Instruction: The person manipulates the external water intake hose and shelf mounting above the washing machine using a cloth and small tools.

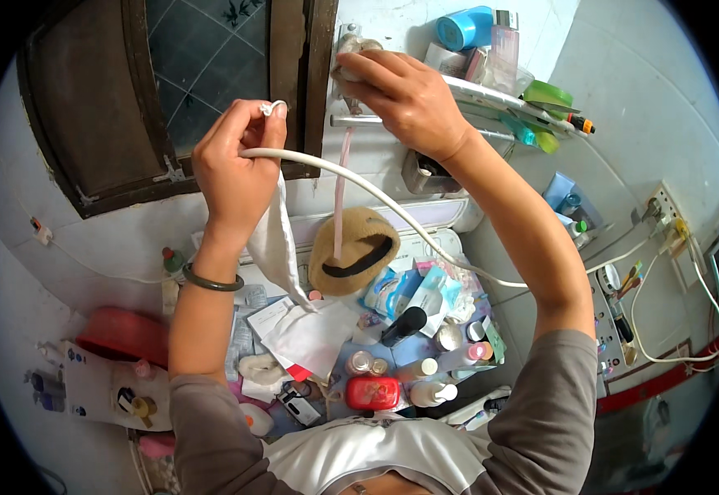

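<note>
My left hand [240, 161] is raised in front of the dark window frame, closed on a thick white cord [359, 179]. A small white loop [273, 107] sticks up between its thumb and forefinger. Below this hand hangs a long white cloth [275, 239]; whether the hand grips it too is hidden. My right hand [409, 95] is up at the wall by the shelf, its fingers curled at a metal bracket around a beige, blurred thing [359, 48]. A fuzzy tan headband or cap [351, 247] hangs under it on a pink ribbon [342, 190].
Bottles, packets, a red soap box [373, 393] and papers crowd the surface below. A glass shelf [491, 92] holds a blue cup [464, 30] and green tape [547, 95]. The cord runs right toward a wall socket [664, 210]. A red basin [122, 334] stands at left.
</note>
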Motion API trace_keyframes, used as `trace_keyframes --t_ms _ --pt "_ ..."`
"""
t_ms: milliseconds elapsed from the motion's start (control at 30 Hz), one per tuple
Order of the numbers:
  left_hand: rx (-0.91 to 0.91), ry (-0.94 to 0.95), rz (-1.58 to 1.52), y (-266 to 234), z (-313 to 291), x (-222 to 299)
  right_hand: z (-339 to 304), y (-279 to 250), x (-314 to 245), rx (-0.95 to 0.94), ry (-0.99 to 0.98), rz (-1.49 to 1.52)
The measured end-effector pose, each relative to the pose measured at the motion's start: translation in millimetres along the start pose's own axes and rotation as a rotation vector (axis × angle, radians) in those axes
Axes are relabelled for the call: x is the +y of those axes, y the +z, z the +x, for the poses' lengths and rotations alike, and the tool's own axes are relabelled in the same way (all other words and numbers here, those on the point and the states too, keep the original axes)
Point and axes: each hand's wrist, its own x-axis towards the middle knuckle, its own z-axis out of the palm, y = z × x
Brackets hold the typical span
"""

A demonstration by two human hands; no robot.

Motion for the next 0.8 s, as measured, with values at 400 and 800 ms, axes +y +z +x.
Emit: trace_keyframes --t_ms 400,800 --pt "-0.006 -0.056 -0.127 2.9 -6.0 4.8 66.3 15.3 10.8 -0.363 0.909 0.249" --pt "-0.016 -0.008 -0.057 -16.8 -13.8 13.8 -22.6 -18.3 -8.2 0.037 0.461 0.270"
